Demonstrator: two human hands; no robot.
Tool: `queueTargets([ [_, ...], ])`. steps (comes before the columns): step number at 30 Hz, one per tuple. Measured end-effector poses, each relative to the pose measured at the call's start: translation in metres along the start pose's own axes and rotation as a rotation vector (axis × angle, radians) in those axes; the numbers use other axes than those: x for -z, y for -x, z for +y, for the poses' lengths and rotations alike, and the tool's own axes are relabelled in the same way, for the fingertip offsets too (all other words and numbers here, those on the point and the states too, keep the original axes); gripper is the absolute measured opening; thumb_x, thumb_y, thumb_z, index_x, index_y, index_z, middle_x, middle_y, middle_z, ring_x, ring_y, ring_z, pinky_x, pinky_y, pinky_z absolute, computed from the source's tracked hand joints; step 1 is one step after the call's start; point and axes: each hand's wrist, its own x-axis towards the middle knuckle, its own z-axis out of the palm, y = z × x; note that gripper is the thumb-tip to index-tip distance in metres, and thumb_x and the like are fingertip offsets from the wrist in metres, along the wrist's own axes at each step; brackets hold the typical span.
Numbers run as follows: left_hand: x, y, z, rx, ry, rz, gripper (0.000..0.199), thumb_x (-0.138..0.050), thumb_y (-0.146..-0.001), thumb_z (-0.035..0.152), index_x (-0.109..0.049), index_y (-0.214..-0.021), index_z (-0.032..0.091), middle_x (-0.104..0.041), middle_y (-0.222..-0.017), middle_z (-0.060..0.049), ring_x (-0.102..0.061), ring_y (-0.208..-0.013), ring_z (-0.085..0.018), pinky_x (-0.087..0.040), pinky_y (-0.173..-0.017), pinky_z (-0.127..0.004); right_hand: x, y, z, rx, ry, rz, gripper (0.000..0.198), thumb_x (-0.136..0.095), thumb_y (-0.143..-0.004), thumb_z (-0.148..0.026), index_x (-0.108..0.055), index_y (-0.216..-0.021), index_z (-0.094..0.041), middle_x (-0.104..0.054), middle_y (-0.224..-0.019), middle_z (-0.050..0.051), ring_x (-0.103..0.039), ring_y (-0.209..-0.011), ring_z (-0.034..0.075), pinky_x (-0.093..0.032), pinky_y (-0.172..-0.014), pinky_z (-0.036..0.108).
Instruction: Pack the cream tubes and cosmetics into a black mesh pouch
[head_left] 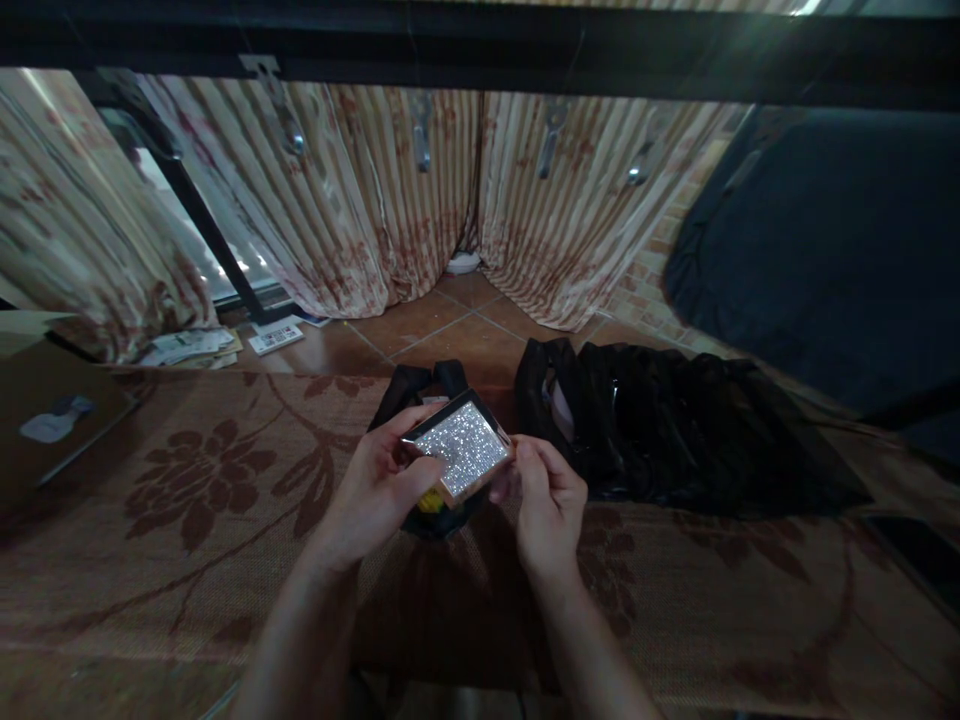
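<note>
A flat case with a silver glitter top and shiny copper-coloured edges is held up at the centre, tilted. My left hand grips its left side, thumb lying across the glitter face. At its right corner, my right hand has thumb and fingers pinched on the edge. Directly under the case stands a small black bag with its handles up, partly hidden by the case and my left hand. Something yellow shows in the bag; its kind is hidden.
Several black bags lie in a row on the patterned cloth to the right. A cardboard box sits at the left. Above runs a dark bar with metal hooks. Papers lie on the floor by the curtains.
</note>
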Motion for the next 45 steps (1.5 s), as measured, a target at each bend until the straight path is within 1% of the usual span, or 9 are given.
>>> queueTargets([
  [7,-0.001,0.0,0.0,0.032,-0.029,0.061,0.05,-0.066,-0.074,0.026,-0.058,-0.123,0.017,-0.071,-0.092,-0.004,-0.064,-0.072,-0.015,-0.05,-0.061,-0.022,-0.002,0.001,-0.003,0.049,0.059,-0.012,0.024,-0.058,-0.088,-0.039,-0.067,-0.088,-0.017,-0.056,-0.054,-0.004,-0.049,-0.046,0.009,-0.042,-0.045,0.021],
  [11,-0.002,-0.001,-0.001,0.018,-0.021,0.085,0.047,-0.068,-0.075,0.029,-0.06,-0.12,0.017,-0.071,-0.096,-0.005,-0.065,-0.074,-0.015,-0.051,-0.062,-0.022,-0.002,0.002,-0.001,0.059,0.046,-0.019,0.023,-0.059,-0.088,-0.038,-0.067,-0.089,-0.017,-0.056,-0.056,-0.004,-0.05,-0.047,0.009,-0.043,-0.046,0.021],
  [17,-0.004,-0.002,0.0,0.013,0.035,0.085,0.039,-0.073,-0.073,0.03,-0.064,-0.108,0.017,-0.071,-0.086,-0.002,-0.065,-0.069,-0.013,-0.052,-0.059,-0.02,-0.001,0.004,0.002,0.086,0.037,-0.035,0.02,-0.062,-0.087,-0.036,-0.067,-0.09,-0.017,-0.056,-0.058,-0.004,-0.049,-0.048,0.008,-0.042,-0.045,0.02],
  [21,-0.004,-0.002,-0.001,0.004,0.032,0.082,0.039,-0.074,-0.072,0.029,-0.064,-0.108,0.017,-0.07,-0.083,-0.002,-0.064,-0.066,-0.012,-0.051,-0.057,-0.019,-0.001,0.005,0.002,0.098,0.048,-0.023,0.02,-0.063,-0.086,-0.035,-0.068,-0.091,-0.017,-0.058,-0.061,-0.003,-0.05,-0.048,0.009,-0.042,-0.045,0.021],
  [27,-0.002,-0.001,-0.005,-0.034,0.024,0.041,0.037,-0.072,-0.074,0.026,-0.063,-0.109,0.018,-0.069,-0.083,-0.001,-0.064,-0.068,-0.013,-0.052,-0.058,-0.02,-0.001,0.005,0.003,0.091,0.013,-0.069,0.019,-0.067,-0.083,-0.035,-0.066,-0.093,-0.019,-0.058,-0.066,-0.003,-0.05,-0.051,0.009,-0.044,-0.047,0.021],
  [33,-0.001,0.001,-0.007,-0.081,-0.059,0.024,0.036,-0.07,-0.077,0.027,-0.062,-0.111,0.017,-0.068,-0.086,-0.003,-0.062,-0.071,-0.013,-0.05,-0.06,-0.021,-0.005,0.006,-0.001,0.063,0.066,-0.116,0.026,-0.073,-0.075,-0.035,-0.064,-0.093,-0.019,-0.067,-0.074,-0.001,-0.059,-0.06,0.012,-0.049,-0.054,0.022],
  [38,0.001,0.001,-0.007,-0.117,-0.133,0.006,0.039,-0.069,-0.079,0.028,-0.06,-0.115,0.018,-0.068,-0.097,-0.005,-0.063,-0.083,-0.016,-0.051,-0.068,-0.023,-0.006,0.008,-0.005,0.007,0.072,-0.135,0.019,-0.071,-0.078,-0.034,-0.064,-0.087,-0.018,-0.065,-0.069,-0.003,-0.057,-0.059,0.011,-0.048,-0.054,0.021],
  [40,0.002,0.002,-0.007,-0.12,-0.147,0.005,0.039,-0.069,-0.079,0.028,-0.06,-0.116,0.018,-0.068,-0.097,-0.005,-0.064,-0.086,-0.017,-0.051,-0.071,-0.024,-0.006,0.008,-0.006,0.003,0.055,-0.14,0.018,-0.07,-0.079,-0.033,-0.064,-0.086,-0.018,-0.064,-0.068,-0.003,-0.056,-0.058,0.01,-0.046,-0.052,0.02],
  [45,0.004,0.004,-0.008,-0.101,-0.147,-0.001,0.04,-0.067,-0.081,0.032,-0.059,-0.119,0.02,-0.068,-0.097,-0.004,-0.063,-0.083,-0.017,-0.05,-0.067,-0.024,-0.005,0.009,-0.007,-0.01,0.009,-0.18,0.017,-0.068,-0.082,-0.033,-0.064,-0.089,-0.018,-0.063,-0.07,-0.003,-0.055,-0.059,0.01,-0.046,-0.053,0.02],
])
